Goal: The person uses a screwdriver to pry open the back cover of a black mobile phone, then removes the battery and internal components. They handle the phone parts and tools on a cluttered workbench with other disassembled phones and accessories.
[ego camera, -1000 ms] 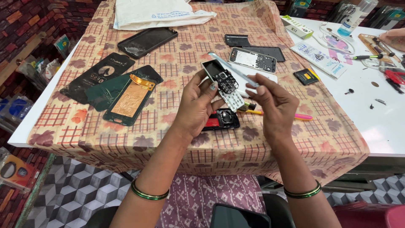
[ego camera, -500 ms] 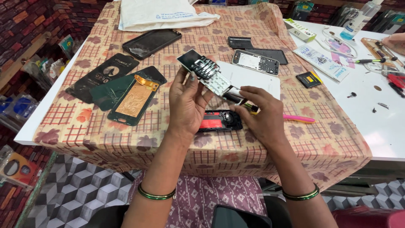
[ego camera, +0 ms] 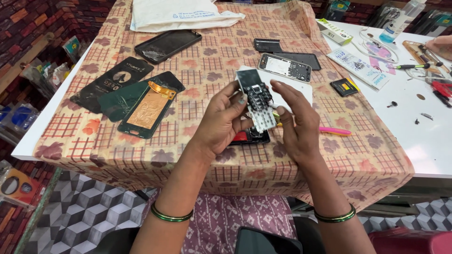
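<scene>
A white bench (ego camera: 438,146) carries a checked floral cloth (ego camera: 197,155). On the cloth lie a cracked dark screen (ego camera: 167,45) at eleven o'clock, a phone frame (ego camera: 285,67) at one and a pink pen (ego camera: 334,131) at three.

The phone circuit board (ego camera: 256,102) now stands nearly upright in the left hand (ego camera: 221,123); the right hand (ego camera: 296,121) flanks it, lifted off the bench.
</scene>
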